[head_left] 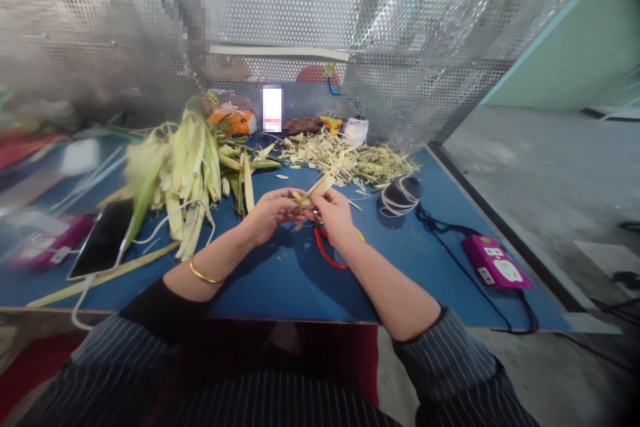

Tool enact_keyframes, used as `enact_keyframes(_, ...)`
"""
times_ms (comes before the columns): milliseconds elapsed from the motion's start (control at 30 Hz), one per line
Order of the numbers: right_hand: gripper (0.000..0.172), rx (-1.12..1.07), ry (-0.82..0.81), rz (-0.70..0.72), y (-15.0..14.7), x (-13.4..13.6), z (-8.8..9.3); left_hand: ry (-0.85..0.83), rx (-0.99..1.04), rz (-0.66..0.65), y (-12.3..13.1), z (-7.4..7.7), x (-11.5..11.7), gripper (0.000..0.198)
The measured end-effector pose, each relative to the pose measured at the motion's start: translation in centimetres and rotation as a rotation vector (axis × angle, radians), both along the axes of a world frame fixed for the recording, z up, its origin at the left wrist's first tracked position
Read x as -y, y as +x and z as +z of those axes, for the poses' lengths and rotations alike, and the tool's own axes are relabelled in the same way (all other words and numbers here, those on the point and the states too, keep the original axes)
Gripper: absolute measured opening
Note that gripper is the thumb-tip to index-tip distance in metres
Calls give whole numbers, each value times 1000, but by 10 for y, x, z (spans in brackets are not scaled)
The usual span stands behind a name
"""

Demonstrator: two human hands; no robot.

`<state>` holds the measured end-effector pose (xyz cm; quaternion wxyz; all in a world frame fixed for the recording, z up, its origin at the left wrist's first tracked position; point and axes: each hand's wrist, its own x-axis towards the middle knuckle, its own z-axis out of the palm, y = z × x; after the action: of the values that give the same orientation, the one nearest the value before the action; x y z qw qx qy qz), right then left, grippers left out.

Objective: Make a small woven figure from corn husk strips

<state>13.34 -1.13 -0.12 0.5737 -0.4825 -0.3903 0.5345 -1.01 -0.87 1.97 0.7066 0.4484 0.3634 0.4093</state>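
Straw-yellow husk piece (pixel 323 185), flat and tapering, between the fingers (pixel 283 204)

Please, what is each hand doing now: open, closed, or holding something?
Left hand: closed, holding the husk piece.
Right hand: closed, pinching the same piece.

1. Your bare left hand (pixel 273 212) comes in from the left, its fingers bent and closed in a pinch against the thumb.
2. Your bare right hand (pixel 336 217) faces it, thumb and fingers also pinched, the back of the hand partly turned up.
3. Both hands sit close together in front of your torso; whether their fingertips touch is unclear.
4. Your left forearm (pixel 227 255) slants forward and inward, circled by a thin, gold-coloured bangle (pixel 199 273).
5. Your bare right forearm (pixel 390 287) mirrors that slant.
6. Dark, pinstriped fabric sleeves (pixel 450 353) are turned back on both arms.
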Motion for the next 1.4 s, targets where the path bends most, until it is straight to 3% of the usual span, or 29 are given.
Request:
enact_keyframes(167,12,127,-38,14,0,0,-1,68,-109,122,3,-5,1,19)
enact_keyframes(333,26,273,-62,190,4,2,4,84,-119,243,1,-6,-6,13)
enact_keyframes(467,20,425,87,267,5,9,12,82,-93,333,-3,-5,-10,10)
enact_keyframes(633,26,503,337,417,3,18,13,50,-74,375,-6,-7,-12,7)
enact_keyframes(700,25,665,475,375,4,19,12,47,-92,358,-6,-7,-10,7)
enact_keyframes(833,20,1040,741,89,10,17,12,113,-124,273,-2,-4,-4,7)
enact_keyframes(967,20,1205,830,-100,17,9,12,192,-132,154,2,-4,1,15)
enact_keyframes(1233,26,1308,620,-139,22,0,3,79,-162,-16,2,-4,7,11)
enact_keyframes(1400,28,1283,542,-128,20,1,3,215,-137,34,7,-12,7,4)
